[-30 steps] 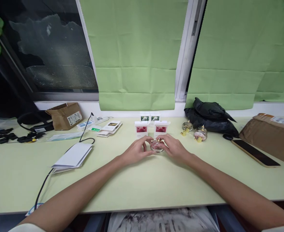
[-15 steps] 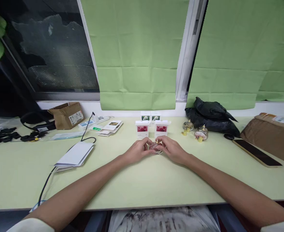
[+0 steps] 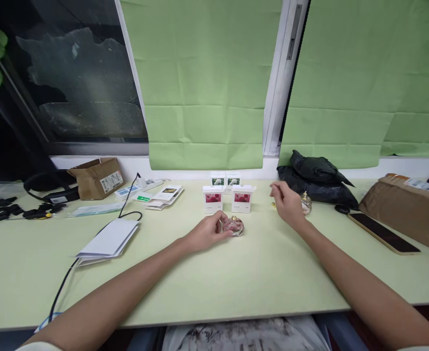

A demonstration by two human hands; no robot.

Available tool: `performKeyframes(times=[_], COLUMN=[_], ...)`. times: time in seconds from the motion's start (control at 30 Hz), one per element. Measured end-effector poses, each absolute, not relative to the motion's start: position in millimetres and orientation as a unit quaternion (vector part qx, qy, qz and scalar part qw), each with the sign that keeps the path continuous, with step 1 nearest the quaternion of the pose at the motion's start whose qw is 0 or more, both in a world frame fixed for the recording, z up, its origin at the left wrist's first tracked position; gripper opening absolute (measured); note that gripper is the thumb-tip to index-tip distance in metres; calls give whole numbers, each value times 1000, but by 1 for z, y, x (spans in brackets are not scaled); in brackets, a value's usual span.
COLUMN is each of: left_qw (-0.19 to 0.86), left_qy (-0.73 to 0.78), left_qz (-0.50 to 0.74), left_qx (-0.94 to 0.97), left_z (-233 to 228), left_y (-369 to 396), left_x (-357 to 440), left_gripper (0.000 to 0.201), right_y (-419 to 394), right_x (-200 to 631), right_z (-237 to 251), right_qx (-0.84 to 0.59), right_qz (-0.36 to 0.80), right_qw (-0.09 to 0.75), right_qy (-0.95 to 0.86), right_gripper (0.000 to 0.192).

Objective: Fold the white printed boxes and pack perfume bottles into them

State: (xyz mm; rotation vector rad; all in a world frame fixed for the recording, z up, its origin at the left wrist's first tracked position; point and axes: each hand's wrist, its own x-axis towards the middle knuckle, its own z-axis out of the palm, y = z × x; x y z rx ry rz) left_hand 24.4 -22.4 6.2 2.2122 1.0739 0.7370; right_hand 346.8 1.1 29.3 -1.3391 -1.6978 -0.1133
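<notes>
A small round glass perfume bottle (image 3: 234,225) with pink contents and a gold top rests on the pale green table (image 3: 214,278). My left hand (image 3: 207,233) holds it from the left side. My right hand (image 3: 286,204) is raised off the table to the right, fingers loosely curled with nothing in them, and it hangs in front of two more glass bottles (image 3: 305,204) with gold caps. Just behind the held bottle stand two white boxes with pink pictures (image 3: 228,198), and two more white boxes (image 3: 225,178) behind those.
A black bag (image 3: 315,178) lies at the back right, with a phone (image 3: 382,233) and a brown parcel (image 3: 408,209) further right. On the left are white papers (image 3: 107,239), a black cable (image 3: 90,243), a cardboard box (image 3: 96,177), leaflets (image 3: 165,194) and black headphones (image 3: 46,187).
My right hand let go of the perfume bottle and moved up and to the right toward the other bottles. My left hand stayed on the bottle.
</notes>
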Motion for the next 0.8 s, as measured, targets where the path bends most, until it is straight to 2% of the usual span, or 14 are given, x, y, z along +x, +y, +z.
performKeyframes(times=[0.07,0.17,0.33,0.57,0.8], left_qw=[282,278,269,268,265], left_qy=[404,411,413,414,411], left_qz=[267,258,254,247,241], left_qx=[828,829,832,834,838], left_z=[8,10,13,14,14], left_y=[-22,-23,-22,-23,-21], left_x=[24,22,21,21,20], left_gripper=[36,35,35,34,35], right_y=[12,21,26,38,40], right_x=[364,371,363,368,367], right_z=[29,21,7,-5,-7], right_qx=[-616,-685,-713,-731,-743], right_qz=[-74,-102,-99,-66,-65], right_qw=[412,262,139,110,116], right_qy=[-668,-672,-680,-670,-656], right_gripper=[34,31,36,27,31])
